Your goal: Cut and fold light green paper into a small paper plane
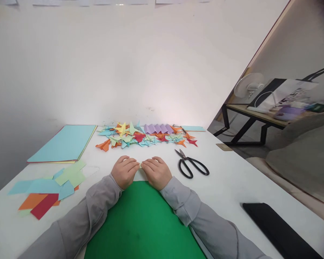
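My left hand and my right hand meet just beyond the far edge of a green sheet. Both have their fingers closed in a pinch. A sliver of pale yellow-green paper shows between the fingertips; the rest of it is hidden by the hands. Black-handled scissors lie to the right of my right hand, blades partly apart. Beyond the hands, a heap of small folded paper shapes in several colours runs along the wall, with a pleated purple paper among them.
Loose coloured paper pieces lie at the left, below a stack of large coloured sheets. A black flat object rests at the front right. Past the table's right edge stand a grey cushioned seat and a low table holding a bag.
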Available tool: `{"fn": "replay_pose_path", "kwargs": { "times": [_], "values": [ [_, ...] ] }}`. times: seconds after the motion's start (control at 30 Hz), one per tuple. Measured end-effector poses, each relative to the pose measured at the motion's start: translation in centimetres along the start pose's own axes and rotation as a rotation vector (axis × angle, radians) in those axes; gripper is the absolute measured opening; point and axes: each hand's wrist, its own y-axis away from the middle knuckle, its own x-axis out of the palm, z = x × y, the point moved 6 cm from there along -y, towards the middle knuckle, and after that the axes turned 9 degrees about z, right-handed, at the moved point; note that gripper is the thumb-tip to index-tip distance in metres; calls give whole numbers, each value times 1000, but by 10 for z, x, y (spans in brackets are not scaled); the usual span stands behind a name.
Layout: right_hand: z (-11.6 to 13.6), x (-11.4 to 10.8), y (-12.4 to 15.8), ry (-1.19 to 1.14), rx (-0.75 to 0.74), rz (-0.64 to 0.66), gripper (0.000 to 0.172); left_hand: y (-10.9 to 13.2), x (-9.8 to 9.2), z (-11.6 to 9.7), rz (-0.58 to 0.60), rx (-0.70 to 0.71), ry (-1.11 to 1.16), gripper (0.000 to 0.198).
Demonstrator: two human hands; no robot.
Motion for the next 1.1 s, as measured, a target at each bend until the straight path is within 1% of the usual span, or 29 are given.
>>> {"fn": "replay_pose_path", "kwargs": {
  "times": [0.17, 0.33, 0.57, 0.7, 0.83, 0.97, 1.03, 1.1],
  "values": [
    [-9, -1, 1, 32, 76, 20, 19, 4, -6, 11, -62, -60, -27, 21],
    [-14, -1, 4, 45, 107, 30, 19, 5, -5, 16, -53, -98, -15, 17],
    [-22, -1, 8, 64, 174, -42, 20, 12, -3, 28, -70, -203, 4, 17],
    [-23, -2, 9, 74, 198, -53, 19, 15, -3, 36, -85, -273, 2, 16],
    [-22, -2, 9, 79, 199, -62, 17, 19, -5, 41, -115, -331, -7, 15],
    [-18, -6, 9, 53, 180, -120, 10, 23, -3, 46, -153, -386, 1, 14],
    [-16, -8, 8, 57, 176, -133, 12, 25, -1, 49, -175, -422, 17, 15],
    [-13, -9, 7, 78, 162, -129, 18, 26, 1, 53, -188, -443, 48, 14]
  ]
}}
